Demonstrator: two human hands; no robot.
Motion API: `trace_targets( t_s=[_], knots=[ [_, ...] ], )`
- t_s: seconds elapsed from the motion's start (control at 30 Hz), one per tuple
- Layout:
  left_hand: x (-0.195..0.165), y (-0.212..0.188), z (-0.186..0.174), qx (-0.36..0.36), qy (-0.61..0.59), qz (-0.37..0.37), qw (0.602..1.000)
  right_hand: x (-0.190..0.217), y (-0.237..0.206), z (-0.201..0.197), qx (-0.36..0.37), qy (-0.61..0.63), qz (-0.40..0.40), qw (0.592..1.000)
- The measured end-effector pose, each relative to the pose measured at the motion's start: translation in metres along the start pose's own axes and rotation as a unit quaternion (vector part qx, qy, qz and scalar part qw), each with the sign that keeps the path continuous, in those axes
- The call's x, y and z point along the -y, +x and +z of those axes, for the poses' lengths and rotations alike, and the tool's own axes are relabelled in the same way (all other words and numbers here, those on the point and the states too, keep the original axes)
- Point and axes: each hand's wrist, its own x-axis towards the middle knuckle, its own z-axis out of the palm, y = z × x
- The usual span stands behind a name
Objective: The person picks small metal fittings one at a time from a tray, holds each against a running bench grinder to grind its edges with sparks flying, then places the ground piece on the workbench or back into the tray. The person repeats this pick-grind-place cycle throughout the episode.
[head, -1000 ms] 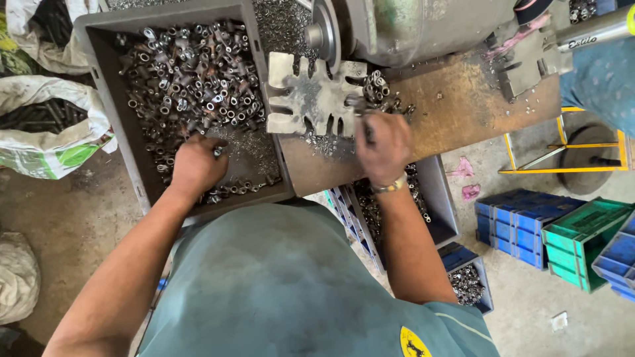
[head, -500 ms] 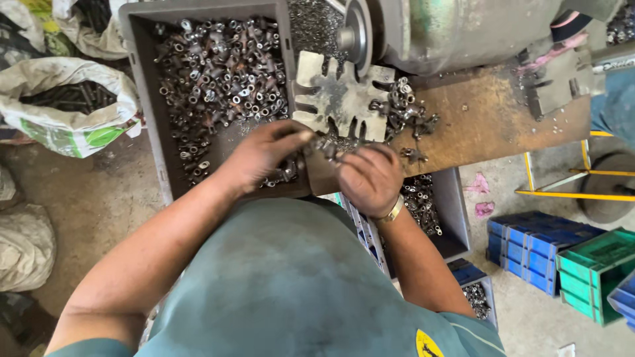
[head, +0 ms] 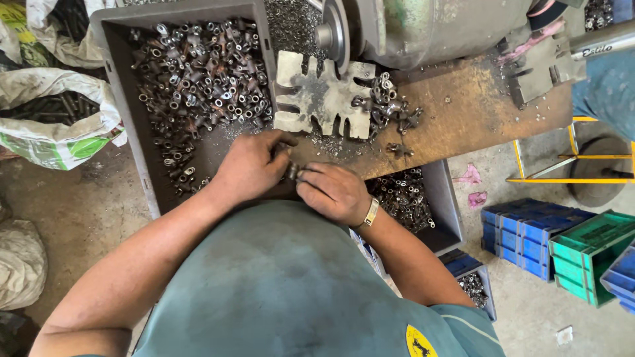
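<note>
Since half a second ago, we see that the left hand (head: 248, 168) has drawn back from the slotted metal plate (head: 324, 99) toward the body, and the right hand (head: 334, 192) has slid over to meet it, so both now sit together at the near edge of the wooden bench (head: 476, 119), just below that plate. Between them we make out a small dark metal part (head: 292, 172), pinched at the spot where the two sets of fingertips come together; the left fingers curl around its left end while the right thumb and forefinger close on its right end. As far as we can judge, the part's long axis runs roughly left to right, parallel to the near edge of the plate, but the fingers cover most of it and we cannot tell which end is which. Both hands are clenched on this one piece, neither lying loose. Left of the plate, a grey bin (head: 122, 99) holds a heap of similar small metal pieces, and the left wrist lies over its near right corner. On the plate's right side a small pile of loose parts (head: 390, 106) rests partly on it and partly on the bench. Directly behind the plate stands a green motor with a grinding wheel (head: 337, 33). Below the bench, to the right of the plate, a second bin (head: 446, 211) holds more pieces.
</note>
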Motion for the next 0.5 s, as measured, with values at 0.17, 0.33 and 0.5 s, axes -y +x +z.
trace_targets(
  t_s=[0.17, 0.33, 0.5],
  knots=[
    [0.008, 0.000, -0.002, -0.024, 0.043, -0.052, 0.997, -0.016, -0.017, -0.002, -0.011, -0.051, 0.000, 0.999],
    [0.015, -0.002, -0.016, -0.041, 0.008, -0.103, 0.994, -0.060, -0.032, -0.028, -0.077, -0.233, 0.222, 0.944],
    [0.014, -0.003, -0.009, 0.055, -0.030, -0.213, 0.975, -0.101, -0.023, -0.025, -0.008, -0.234, 0.289, 0.928]
  ],
)
